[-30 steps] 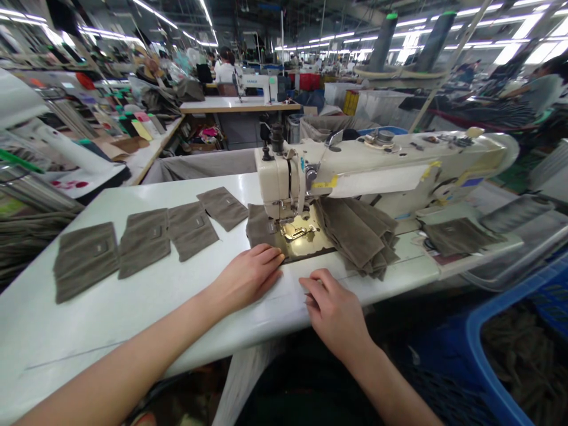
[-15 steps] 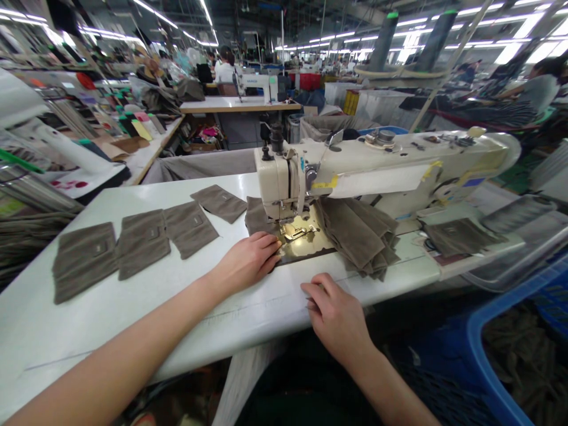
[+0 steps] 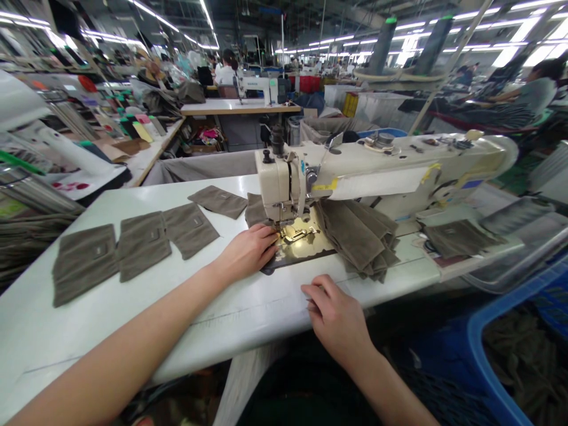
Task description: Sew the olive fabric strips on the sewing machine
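My left hand (image 3: 249,251) lies on the table with its fingertips on a grey-brown fabric piece (image 3: 256,211) at the presser foot (image 3: 293,233) of the cream sewing machine (image 3: 355,168). The fingers are stretched forward and lie flat on the cloth. My right hand (image 3: 336,319) rests at the table's front edge, fingers curled, with something small I cannot make out under them. A chain of sewn fabric pieces (image 3: 146,239) trails leftward across the white table (image 3: 66,331). A stack of folded pieces (image 3: 361,236) sits under the machine arm.
A blue plastic bin (image 3: 510,355) holding dark fabric stands at the lower right. Another fabric piece (image 3: 459,236) lies on the machine's right end. Cluttered shelves (image 3: 66,148) fill the left. Other workers and sewing stations (image 3: 248,94) are behind.
My left hand has slid forward and up to the presser foot, onto the fabric there. The chain of pieces has shifted slightly left. My right hand has barely moved.
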Motion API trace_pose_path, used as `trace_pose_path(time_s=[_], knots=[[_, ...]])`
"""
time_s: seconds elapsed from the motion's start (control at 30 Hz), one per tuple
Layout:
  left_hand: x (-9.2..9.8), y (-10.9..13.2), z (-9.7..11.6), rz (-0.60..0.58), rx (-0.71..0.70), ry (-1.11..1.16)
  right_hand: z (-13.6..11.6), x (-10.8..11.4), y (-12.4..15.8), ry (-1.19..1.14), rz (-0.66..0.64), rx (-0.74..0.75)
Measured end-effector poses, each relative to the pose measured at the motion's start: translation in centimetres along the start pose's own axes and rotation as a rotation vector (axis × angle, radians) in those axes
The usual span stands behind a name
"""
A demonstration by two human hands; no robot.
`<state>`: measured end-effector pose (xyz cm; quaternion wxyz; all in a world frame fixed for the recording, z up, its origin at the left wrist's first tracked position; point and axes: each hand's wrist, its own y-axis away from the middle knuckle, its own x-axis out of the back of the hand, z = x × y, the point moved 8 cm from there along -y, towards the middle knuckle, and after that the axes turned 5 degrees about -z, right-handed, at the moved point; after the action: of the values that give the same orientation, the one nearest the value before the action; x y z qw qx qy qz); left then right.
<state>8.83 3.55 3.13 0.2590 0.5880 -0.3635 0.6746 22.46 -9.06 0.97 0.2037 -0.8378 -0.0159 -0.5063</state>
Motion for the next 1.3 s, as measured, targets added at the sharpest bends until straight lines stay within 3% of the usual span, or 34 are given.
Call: trace_pose_path(time_s=[0.33,0.5,0.63,0.8,0.93,1.0,1.13,1.23,1.3], knots=[[0.1,0.1,0.0,0.047,-0.005,0.018,0.1,-0.1,0.1,0.014,0.011,-0.007],[-0.4,0.5,-0.8,0.129,0.115,0.055,0.2,-0.3,0.3,0.031,0.062,0.005],[-1.1,1.0,-1.4,0.110,0.199,0.058,0.2,-0.2,0.3,0.025,0.096,0.044],[-0.4,4.9,0.3,0.075,0.186,0.122,-1.3,-0.1,-0.2,-0.089,0.103,0.158],[1.1,8.6,1.7,0.066,0.131,0.216,-3.5,-1.2,-1.6,-0.130,0.022,0.216],[2.2,9.1,0.4,0.117,0.190,0.247,-4.9,-2.4,-2.9,-0.123,-0.054,0.219],[3.8,7.8,-5.5,0.211,0.410,0.108,-7.3,-4.9,-5.1,-0.017,-0.219,0.184],[2.7,6.7,-9.7,0.084,0.556,-0.010,-8.2,-5.7,-5.3,0.044,-0.312,0.179],[1.6,6.8,-11.0,0.010,0.595,-0.012,-8.2,-5.3,-5.0,-0.012,-0.325,0.185]])
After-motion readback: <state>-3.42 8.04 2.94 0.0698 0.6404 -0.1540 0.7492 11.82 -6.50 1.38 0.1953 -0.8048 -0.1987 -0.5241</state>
